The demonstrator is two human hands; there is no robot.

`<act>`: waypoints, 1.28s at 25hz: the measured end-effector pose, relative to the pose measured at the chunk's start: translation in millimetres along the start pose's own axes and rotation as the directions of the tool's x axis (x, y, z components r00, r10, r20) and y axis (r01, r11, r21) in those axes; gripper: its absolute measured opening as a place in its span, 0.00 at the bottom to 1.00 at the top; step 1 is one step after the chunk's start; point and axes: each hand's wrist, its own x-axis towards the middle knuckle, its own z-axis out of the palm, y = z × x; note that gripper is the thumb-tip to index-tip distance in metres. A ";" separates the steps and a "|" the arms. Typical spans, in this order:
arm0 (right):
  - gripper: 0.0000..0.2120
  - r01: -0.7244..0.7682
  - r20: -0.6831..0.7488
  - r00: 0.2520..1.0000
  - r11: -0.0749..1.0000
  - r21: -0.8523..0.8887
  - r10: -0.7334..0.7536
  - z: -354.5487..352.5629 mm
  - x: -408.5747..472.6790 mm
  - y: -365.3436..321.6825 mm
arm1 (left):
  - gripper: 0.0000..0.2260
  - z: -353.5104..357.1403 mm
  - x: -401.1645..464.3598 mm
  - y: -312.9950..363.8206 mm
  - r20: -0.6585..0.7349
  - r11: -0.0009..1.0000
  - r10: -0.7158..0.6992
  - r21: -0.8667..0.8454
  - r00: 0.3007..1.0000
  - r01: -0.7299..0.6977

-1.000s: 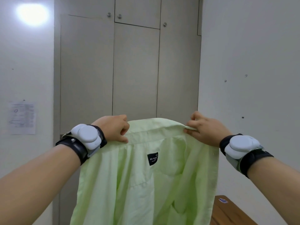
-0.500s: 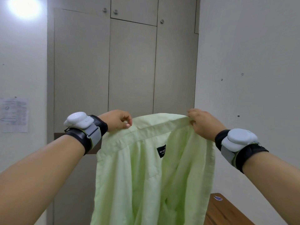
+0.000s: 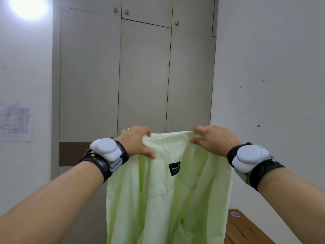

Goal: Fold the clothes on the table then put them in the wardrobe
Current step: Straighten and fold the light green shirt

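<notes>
shirt (image 3: 168,196): light green, hanging in the air in front of the wardrobe, held up by its top edge, drooping down past the bottom edge of the view; fabric bunching in loose vertical folds.
label (image 3: 174,168): black patch with white lettering, sitting just under the collar band, facing the camera; text only partly readable.
left hand (image 3: 136,140): gripping the shirt's top edge at its left end, fingers curling over the fabric, thumb pressing on the near side.
right hand (image 3: 213,140): pinching the top edge at its right end, fingers curling round the cloth, thumb underneath.
hand spacing: both at the same height, apart, top edge sagging slightly between them.
wrist devices: white pod on a black strap on the left wrist (image 3: 107,152); matching one on the right wrist (image 3: 250,160).
wardrobe (image 3: 142,76): grey flat doors, all closed, standing straight ahead behind the shirt; small round knobs (image 3: 115,9) showing near the top.
table (image 3: 246,229): brown wooden corner showing bottom right, beside the hanging shirt; small blue sticker (image 3: 235,214) lying on it; contact between shirt and table not visible.
paper sheet (image 3: 16,123): pinned on the left wall, print too blurred to read.
light (image 3: 28,6): glaring top left.
</notes>
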 end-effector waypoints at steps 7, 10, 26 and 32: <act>0.16 -0.034 0.018 0.999 0.998 0.052 0.033 -1.2 0.3 6.7 | 0.13 -0.1 -2.4 4.4 -0.114 0.992 0.075 -0.093 0.991 -0.086; 0.16 -0.072 0.001 0.997 0.989 0.125 0.073 -7.8 -0.9 7.7 | 0.13 -8.1 -3.6 0.9 -0.138 0.997 0.058 -0.034 0.989 -0.064; 0.19 -0.400 0.151 0.908 0.702 0.589 0.391 -21.7 3.7 -22.7 | 0.20 -17.1 -18.2 52.5 -0.271 0.948 -0.215 0.174 0.938 0.268; 0.12 -0.443 0.371 0.832 0.092 0.892 0.413 -23.7 -4.9 -26.7 | 0.09 -38.0 -22.9 43.1 -0.243 0.988 -0.147 -0.073 0.959 0.133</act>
